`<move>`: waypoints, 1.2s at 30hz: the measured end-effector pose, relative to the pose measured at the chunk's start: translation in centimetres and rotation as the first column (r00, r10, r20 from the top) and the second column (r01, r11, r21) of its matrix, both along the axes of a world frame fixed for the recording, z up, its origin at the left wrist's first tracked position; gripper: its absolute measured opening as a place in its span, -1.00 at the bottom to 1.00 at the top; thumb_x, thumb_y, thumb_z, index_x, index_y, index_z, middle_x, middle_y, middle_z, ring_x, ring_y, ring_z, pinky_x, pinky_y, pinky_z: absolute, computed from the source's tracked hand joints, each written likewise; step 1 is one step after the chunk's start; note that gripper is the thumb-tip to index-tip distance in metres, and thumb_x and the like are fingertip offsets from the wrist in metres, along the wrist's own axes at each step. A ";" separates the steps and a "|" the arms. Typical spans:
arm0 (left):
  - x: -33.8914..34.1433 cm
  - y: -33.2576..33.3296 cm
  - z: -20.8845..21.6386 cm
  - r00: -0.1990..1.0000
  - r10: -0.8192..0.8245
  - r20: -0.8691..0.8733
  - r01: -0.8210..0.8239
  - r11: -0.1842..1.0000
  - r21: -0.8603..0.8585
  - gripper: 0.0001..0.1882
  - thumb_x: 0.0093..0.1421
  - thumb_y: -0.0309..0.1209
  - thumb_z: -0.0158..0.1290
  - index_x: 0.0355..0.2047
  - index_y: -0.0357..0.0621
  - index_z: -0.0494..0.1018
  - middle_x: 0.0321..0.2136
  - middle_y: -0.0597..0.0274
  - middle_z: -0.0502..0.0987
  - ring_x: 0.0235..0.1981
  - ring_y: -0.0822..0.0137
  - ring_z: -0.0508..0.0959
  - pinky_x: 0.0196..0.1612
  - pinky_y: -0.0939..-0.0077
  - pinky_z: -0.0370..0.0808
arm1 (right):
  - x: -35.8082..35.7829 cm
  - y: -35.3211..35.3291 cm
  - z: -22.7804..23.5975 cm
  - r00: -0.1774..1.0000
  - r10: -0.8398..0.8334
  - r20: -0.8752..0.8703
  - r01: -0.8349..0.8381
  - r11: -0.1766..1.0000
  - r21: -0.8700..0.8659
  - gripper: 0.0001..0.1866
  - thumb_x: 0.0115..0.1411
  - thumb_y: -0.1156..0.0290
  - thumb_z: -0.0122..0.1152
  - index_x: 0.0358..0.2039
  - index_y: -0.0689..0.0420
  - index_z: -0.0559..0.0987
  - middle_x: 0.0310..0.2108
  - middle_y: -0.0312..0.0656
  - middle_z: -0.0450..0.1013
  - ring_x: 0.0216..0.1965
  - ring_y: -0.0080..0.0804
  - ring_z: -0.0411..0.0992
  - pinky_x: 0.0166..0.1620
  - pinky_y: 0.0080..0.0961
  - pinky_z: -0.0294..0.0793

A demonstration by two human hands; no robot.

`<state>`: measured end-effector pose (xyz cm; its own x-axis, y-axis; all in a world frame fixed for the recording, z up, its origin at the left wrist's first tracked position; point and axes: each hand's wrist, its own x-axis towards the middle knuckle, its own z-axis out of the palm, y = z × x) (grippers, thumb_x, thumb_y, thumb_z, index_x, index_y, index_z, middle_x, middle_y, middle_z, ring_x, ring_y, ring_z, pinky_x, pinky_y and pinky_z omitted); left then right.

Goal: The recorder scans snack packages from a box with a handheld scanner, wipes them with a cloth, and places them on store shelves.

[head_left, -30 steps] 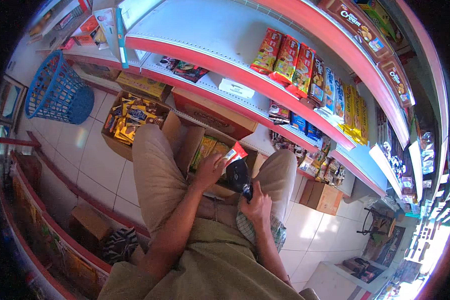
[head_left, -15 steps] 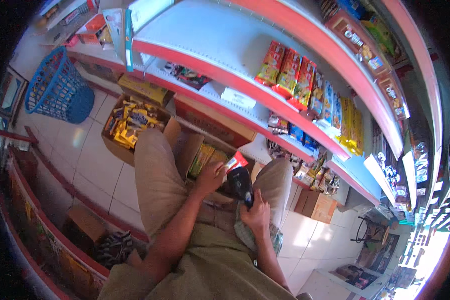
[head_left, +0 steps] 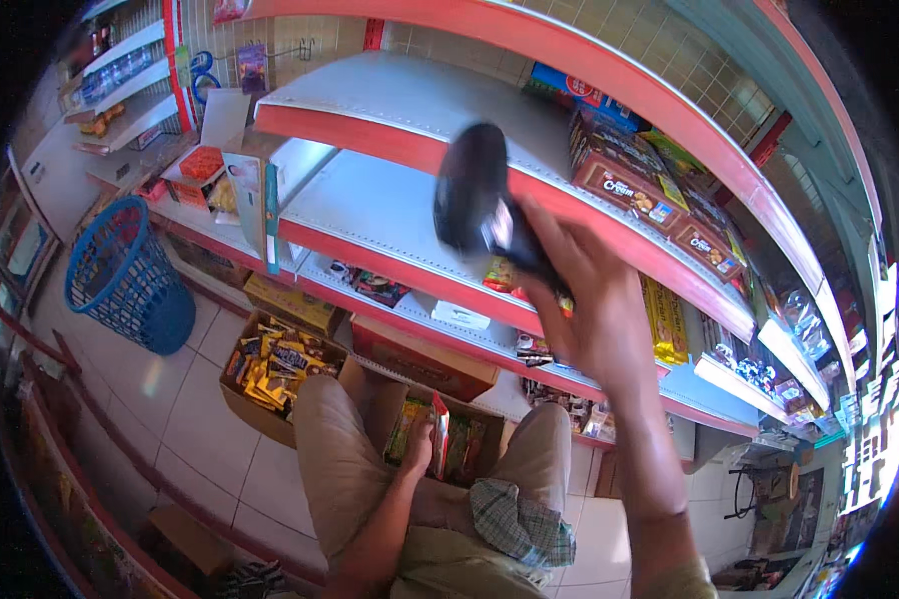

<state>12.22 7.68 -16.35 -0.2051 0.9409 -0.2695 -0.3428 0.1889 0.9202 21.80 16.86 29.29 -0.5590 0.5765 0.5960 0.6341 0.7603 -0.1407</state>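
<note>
My right hand (head_left: 594, 309) is raised in front of the shelves and grips a black handheld scanner-like device (head_left: 477, 200), blurred by motion, level with the white middle shelf (head_left: 390, 215). My left hand (head_left: 417, 451) is down between my knees, holding a red and green snack packet (head_left: 440, 434) upright at the open cardboard box (head_left: 474, 409) of packets. I am crouched or seated with khaki-clad legs apart before the red-edged shelving.
A blue plastic basket (head_left: 130, 285) stands on the tiled floor at left. A cardboard box of yellow packets (head_left: 275, 369) lies beside my left knee. Boxes and packets of biscuits (head_left: 639, 190) fill the shelves at right. A checked cloth (head_left: 519, 519) rests on my right thigh.
My right hand has lifted the black device from my lap up to shelf height. The view has tilted upward. My left hand stays low on the red packet.
</note>
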 end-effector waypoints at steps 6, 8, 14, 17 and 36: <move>-1.1 -0.9 1.4 0.879 0.009 0.477 0.030 0.997 -0.073 -0.77 0.35 -0.25 -0.11 -0.03 0.15 0.19 -0.41 0.25 0.54 -0.50 0.46 0.47 -0.53 0.52 0.43 | -5.6 15.1 1.8 0.998 -0.047 0.038 0.036 0.970 0.240 -0.49 0.13 0.27 0.23 0.12 0.03 0.45 -0.22 0.09 0.50 -0.24 0.15 0.48 -0.19 -0.06 0.49; -1.7 -1.0 1.9 0.842 -0.014 0.540 0.082 0.991 -0.103 -0.75 0.35 -0.19 -0.10 -0.02 0.13 0.21 -0.42 0.26 0.54 -0.49 0.45 0.48 -0.52 0.50 0.45 | -6.3 18.2 1.9 0.997 -0.056 0.050 0.041 0.964 0.263 -0.49 0.15 0.19 0.20 0.13 -0.04 0.44 -0.21 0.10 0.49 -0.21 0.18 0.48 -0.17 -0.01 0.51; -2.2 -1.1 2.4 0.643 -0.136 0.753 0.219 0.976 -0.012 -0.57 0.28 -0.06 0.02 0.02 -0.01 0.29 -0.28 0.24 0.53 -0.42 0.38 0.54 -0.42 0.44 0.53 | -7.5 22.2 1.0 0.946 -0.236 0.222 0.221 0.971 0.092 -0.43 0.14 0.10 0.21 0.16 0.00 0.44 -0.09 0.19 0.47 -0.03 0.19 0.43 0.05 -0.05 0.41; -2.0 -1.1 2.8 0.731 -0.213 0.648 0.224 0.972 0.067 -0.49 0.23 -0.04 0.07 0.01 -0.13 0.32 -0.25 0.19 0.51 -0.32 0.31 0.55 -0.30 0.35 0.54 | -7.4 23.2 -0.1 0.957 -0.226 0.184 0.209 0.972 0.106 -0.42 0.15 0.05 0.17 0.16 -0.04 0.44 -0.09 0.19 0.47 -0.04 0.19 0.43 0.06 -0.05 0.41; -3.3 -0.1 12.1 0.829 0.080 0.554 -0.156 0.984 0.090 -0.73 0.28 -0.37 0.05 -0.04 -0.10 0.32 -0.25 0.24 0.50 -0.25 0.33 0.55 -0.09 0.27 0.53 | 6.0 -6.1 -23.4 0.997 0.069 -0.018 -0.040 0.336 -0.941 -0.35 0.09 -0.06 0.33 0.01 0.18 0.46 -0.30 -0.19 0.55 -0.33 -0.39 0.53 -0.21 -0.37 0.52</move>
